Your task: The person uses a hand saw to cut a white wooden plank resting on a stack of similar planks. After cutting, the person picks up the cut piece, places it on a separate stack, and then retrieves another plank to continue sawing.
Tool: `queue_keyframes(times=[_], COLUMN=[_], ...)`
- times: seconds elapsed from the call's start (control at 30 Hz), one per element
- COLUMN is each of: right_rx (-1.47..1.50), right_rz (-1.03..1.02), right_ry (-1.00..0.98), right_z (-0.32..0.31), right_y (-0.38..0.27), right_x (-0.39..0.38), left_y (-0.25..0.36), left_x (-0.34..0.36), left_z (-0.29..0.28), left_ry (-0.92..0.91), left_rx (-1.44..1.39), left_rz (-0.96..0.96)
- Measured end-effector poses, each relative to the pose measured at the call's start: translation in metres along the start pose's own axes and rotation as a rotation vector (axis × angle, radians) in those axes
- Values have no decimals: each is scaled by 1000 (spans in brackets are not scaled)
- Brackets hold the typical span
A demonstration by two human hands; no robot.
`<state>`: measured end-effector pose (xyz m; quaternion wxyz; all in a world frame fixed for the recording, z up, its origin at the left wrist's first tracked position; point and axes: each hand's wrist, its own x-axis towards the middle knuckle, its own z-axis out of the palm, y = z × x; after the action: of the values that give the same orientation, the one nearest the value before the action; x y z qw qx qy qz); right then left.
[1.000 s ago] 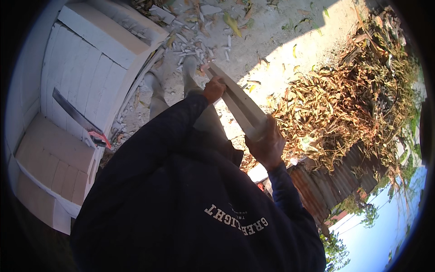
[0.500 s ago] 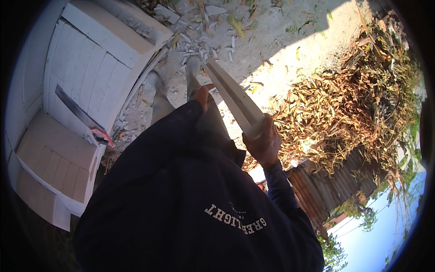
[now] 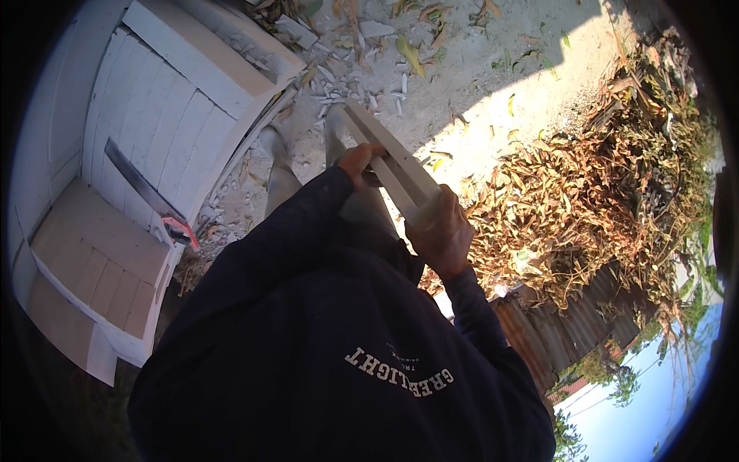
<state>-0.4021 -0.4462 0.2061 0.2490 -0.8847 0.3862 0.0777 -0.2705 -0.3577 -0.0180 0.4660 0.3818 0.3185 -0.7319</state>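
A long, pale grey bar [image 3: 414,175] with a deep groove along its length slants in front of my legs, its far end near my feet. My right hand [image 3: 445,235] is closed round its near end. Farther along, my left hand [image 3: 360,164] grips the bar's left side, with fingers partly hidden by the bar. What the bar is made of I cannot tell. To the left, a handsaw [image 3: 145,189] with a red and black handle lies on white blocks, apart from both hands.
White-faced blocks [image 3: 146,108] form a stepped stack on the left. Broken white pieces [image 3: 327,75] and leaves litter the pale ground by my feet. A large heap of dry leaves [image 3: 570,192] lies to the right, with rusty corrugated sheets [image 3: 531,331] beside it.
My left hand has moved from beside the bar onto its left side and now grips it. The bar and my right hand have shifted slightly to the left.
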Motion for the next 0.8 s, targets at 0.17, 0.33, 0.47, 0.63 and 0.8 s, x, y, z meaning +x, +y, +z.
queue_keyframes(times=[0.17, 0.33, 0.47, 0.63, 0.8], right_rx=[-12, -38, -23, -59, -86], right_rz=[11, 24, 4, 94, 151], right_ry=[13, 11, 20, -95, -118], right_z=[2, 3, 4, 6, 11], right_y=[-5, -7, -7, 2, 7], right_x=[6, 7, 4, -2, -7], left_y=[9, -3, -7, -14, -19], left_x=[-58, -49, -53, -41, -45], left_z=[32, 30, 36, 36, 48], left_ry=[26, 3, 71, 99, 164], left_rx=[192, 102, 137, 190, 301], left_rz=[63, 176, 271, 309, 375])
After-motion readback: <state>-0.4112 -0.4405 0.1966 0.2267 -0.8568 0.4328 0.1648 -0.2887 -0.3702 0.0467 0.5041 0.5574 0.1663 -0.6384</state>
